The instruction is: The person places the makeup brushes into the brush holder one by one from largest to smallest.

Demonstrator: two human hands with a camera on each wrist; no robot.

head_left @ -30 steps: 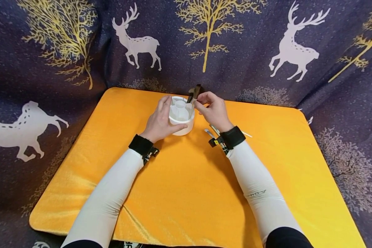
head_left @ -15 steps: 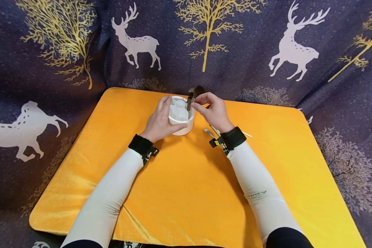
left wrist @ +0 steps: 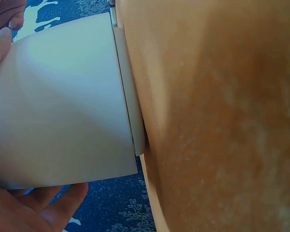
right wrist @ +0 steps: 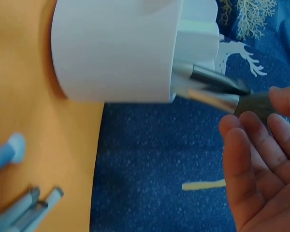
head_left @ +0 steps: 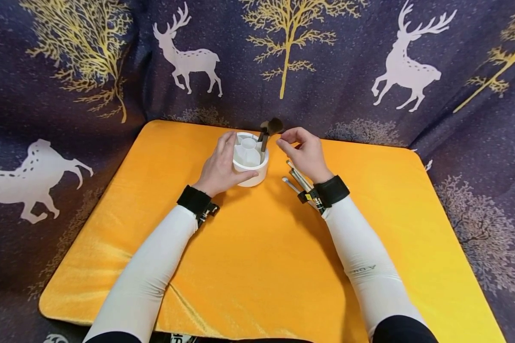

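A white round brush holder (head_left: 262, 171) with several inner compartments stands on the table, its plain wall (left wrist: 63, 106) filling much of the left wrist view. My left hand (head_left: 218, 167) grips it from the left, thumb along the front and fingers behind. Two makeup brushes lean in its right-hand compartment, heads up: one with a large fluffy dark head (head_left: 275, 126), the other a smaller brush (head_left: 263, 126) beside it. Just right of the fluffy head, my right hand (head_left: 306, 153) hovers with loosely bent fingers and holds nothing. In the right wrist view its fingertips (right wrist: 246, 121) overlap the dark brush head.
Several more brushes (head_left: 299, 177) lie on the orange cloth-covered table (head_left: 249, 267), partly beneath my right wrist. One with a pale blue tip (right wrist: 17, 147) lies a little apart. A dark curtain (head_left: 249, 57) with deer and trees hangs right behind the table.
The fluffy brush has gone down into the holder and now leans there. My right hand has let go and drawn back to the right. My left hand stays on the holder.
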